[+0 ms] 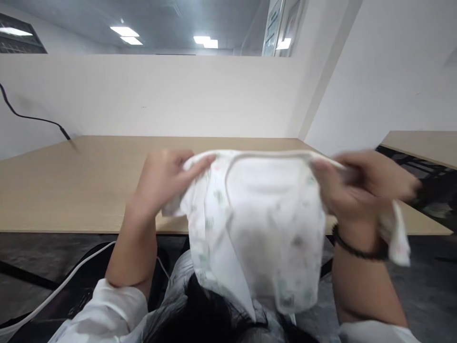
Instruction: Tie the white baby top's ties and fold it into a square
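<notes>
A small white baby shirt (264,214) with faint green prints hangs stretched between my two hands, above the table's front edge. Its neckline faces up and its lower part drapes toward my lap. My left hand (162,178) grips the shoulder at the left, thumb lying over the cloth. At the other shoulder, my right hand (360,183), blurred by motion, is closed on the fabric. One sleeve (399,240) dangles beside my right wrist, which wears a dark beaded bracelet (357,245).
A light wooden table (82,186) spreads beneath and beyond the shirt, up to a white partition (185,95). A black cable (35,118) reaches the table at the left. Below left runs a white cord (67,281). Another tabletop (424,143) stands at the right.
</notes>
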### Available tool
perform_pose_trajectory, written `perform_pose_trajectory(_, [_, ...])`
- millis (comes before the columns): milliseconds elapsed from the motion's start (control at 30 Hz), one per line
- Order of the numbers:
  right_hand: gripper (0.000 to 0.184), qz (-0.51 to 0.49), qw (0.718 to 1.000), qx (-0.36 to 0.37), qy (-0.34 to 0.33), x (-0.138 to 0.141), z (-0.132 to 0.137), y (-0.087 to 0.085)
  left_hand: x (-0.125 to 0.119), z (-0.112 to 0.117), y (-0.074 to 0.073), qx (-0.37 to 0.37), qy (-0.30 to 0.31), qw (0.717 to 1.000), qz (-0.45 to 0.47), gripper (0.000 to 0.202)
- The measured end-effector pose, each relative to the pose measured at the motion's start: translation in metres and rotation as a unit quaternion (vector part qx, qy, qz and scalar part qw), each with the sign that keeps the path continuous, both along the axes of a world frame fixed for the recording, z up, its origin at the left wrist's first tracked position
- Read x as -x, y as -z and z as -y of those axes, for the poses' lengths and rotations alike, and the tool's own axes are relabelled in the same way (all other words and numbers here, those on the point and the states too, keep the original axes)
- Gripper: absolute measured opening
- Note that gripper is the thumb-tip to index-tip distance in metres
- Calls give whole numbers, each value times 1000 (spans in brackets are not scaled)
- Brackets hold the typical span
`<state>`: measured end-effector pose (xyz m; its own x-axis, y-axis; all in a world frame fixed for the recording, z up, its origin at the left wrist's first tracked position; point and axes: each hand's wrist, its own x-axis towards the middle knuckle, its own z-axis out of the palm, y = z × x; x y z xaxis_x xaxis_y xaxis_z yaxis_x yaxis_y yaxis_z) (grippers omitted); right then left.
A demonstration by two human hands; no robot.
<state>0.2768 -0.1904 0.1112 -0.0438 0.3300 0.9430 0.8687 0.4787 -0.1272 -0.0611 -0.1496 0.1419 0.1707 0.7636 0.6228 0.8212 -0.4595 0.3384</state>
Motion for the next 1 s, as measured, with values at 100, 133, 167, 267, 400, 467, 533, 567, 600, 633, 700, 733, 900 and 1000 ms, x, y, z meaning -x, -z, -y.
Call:
perform_pose_trajectory(100, [37,8,996,77,32,20,-101,-12,-6,-79,-9,78,-61,991,-95,61])
perform_pose_trajectory(133, [38,27,988,150,34,22,-129,-9,-9,-105,-4,120,-73,982,-125,64])
perform_pose_trajectory(167, [40,48,975,215,32,23,-154,-3,-11,-130,6,156,-80,973,-152,68])
perform_pose_trajectory(267, [58,95,907,410,7,23,-205,31,-18,-185,52,260,-88,938,-211,80])
perform_pose_trajectory(400, [66,102,813,572,46,29,-228,80,-16,-210,114,345,-21,912,-223,74])
perform_pose_trajectory(467, [65,117,798,588,65,32,-230,97,-10,-212,132,323,-20,919,-227,74])
perform_pose_trajectory(533, [64,133,798,584,69,31,-231,108,-5,-214,140,309,-22,924,-226,71])
perform_pose_trajectory(567, [64,135,801,579,73,30,-231,111,-4,-215,141,301,-27,927,-224,68])
perform_pose_trajectory(600, [65,133,805,572,80,29,-232,113,-5,-216,140,284,-34,933,-219,65])
perform_pose_trajectory(633, [66,126,812,563,89,27,-234,114,-8,-216,138,255,-34,943,-213,60])
perform_pose_trajectory(700, [67,111,839,526,87,27,-235,111,-18,-213,133,162,8,968,-191,48])
perform_pose_trajectory(733, [66,106,858,498,65,29,-236,109,-26,-210,131,112,55,977,-174,42])
perform_pose_trajectory(900, [41,117,887,399,-203,53,-228,98,-67,-183,128,54,276,944,-174,25])
perform_pose_trajectory(1000, [28,127,859,416,-271,65,-220,101,-74,-172,130,52,307,923,-225,14])
